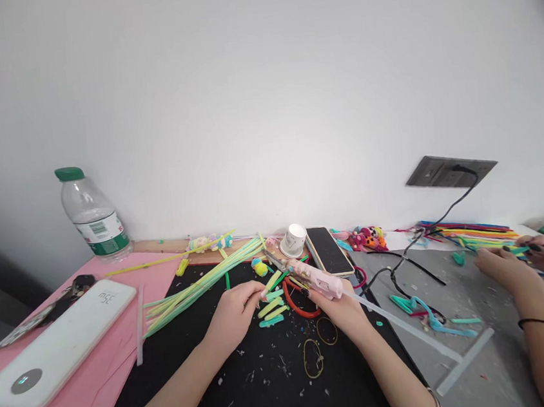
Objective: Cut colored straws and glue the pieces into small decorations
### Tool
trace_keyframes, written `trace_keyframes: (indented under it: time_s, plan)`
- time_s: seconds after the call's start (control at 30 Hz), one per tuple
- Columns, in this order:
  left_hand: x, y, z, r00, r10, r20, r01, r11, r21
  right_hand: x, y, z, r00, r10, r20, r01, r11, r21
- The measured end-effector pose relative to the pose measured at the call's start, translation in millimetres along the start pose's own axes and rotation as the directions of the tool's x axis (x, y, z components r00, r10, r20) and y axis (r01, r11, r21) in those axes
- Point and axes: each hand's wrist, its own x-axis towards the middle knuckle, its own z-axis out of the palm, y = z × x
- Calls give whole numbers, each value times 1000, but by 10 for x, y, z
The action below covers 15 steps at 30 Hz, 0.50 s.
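My right hand (342,312) is wrapped round a pink hot glue gun (320,281) whose tip points up and left. A long translucent glue stick (401,324) trails from its back end. My left hand (232,314) pinches a yellow-green pipe cleaner piece (273,281) close to the gun's tip. Several short folded green and yellow pipe cleaner pieces (271,310) lie just below, on the black mat (252,387). An orange-red scissors handle (299,309) shows partly under the gun. A small yellow and blue figure (260,267) sits beyond my left fingers.
Long pipe cleaners (198,290) lie left of my hands. Behind are a paper cup (293,240) and a phone (329,251). A white power bank (63,342) and plastic bottle (96,215) stand left. Another person's hands (517,268) work at right, beyond a black cable (407,260).
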Motion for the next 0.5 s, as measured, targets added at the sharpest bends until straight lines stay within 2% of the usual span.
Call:
trace_keyframes:
  time_s: [0.13, 0.23, 0.33, 0.5]
  plan:
    - [-33, 67, 39, 982, 106, 153, -110, 994, 15, -3, -12, 80, 997, 50, -51, -49, 998, 29]
    - [-52, 111, 69, 962, 163, 217, -176, 983, 43, -21, -70, 138, 1000, 14, -7, -13, 995, 102]
    - [-49, 126, 85, 954, 181, 238, -195, 980, 38, -27, -106, 196, 996, 44, 71, -53, 990, 129]
    - [-39, 131, 97, 969, 114, 218, -120, 993, 16, -17, -78, 264, 994, 69, 81, -80, 986, 148]
